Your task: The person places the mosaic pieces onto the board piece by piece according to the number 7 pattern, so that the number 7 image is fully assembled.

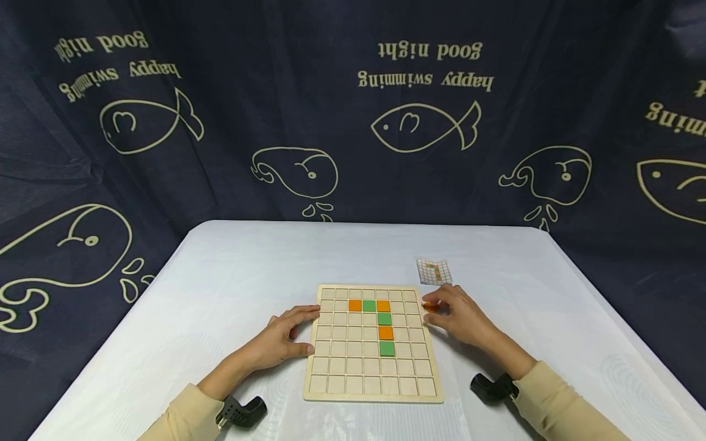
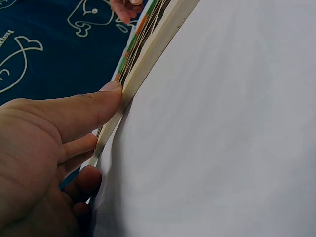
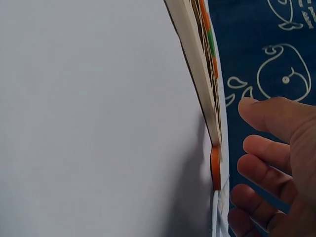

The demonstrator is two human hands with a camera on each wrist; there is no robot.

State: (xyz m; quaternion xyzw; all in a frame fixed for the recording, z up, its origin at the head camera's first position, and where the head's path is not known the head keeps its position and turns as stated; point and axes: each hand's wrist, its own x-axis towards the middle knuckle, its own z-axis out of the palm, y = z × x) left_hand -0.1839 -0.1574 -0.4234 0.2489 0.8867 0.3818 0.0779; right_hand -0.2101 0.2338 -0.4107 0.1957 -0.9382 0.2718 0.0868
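Observation:
A square wooden grid board (image 1: 353, 366) lies on the table, with orange and green square tiles (image 1: 387, 348) set in a row and a column meeting at a corner. My left hand (image 1: 281, 340) rests at the board's left edge, thumb and fingertips against its side. In the left wrist view, the thumb (image 2: 94, 106) touches the wooden rim. Off the right edge, my right hand (image 1: 460, 315) hovers with fingers spread around orange pieces (image 1: 431, 307). The right wrist view shows a gap between the relaxed fingers and the orange pieces (image 3: 216, 168) lying beside the board.
A small card (image 1: 434, 271) printed with a grid pattern lies beyond the board's far right corner. The white-covered table (image 1: 182, 343) meets a dark curtain (image 1: 353, 184) with fish and whale drawings at the back. Black devices are strapped at both wrists.

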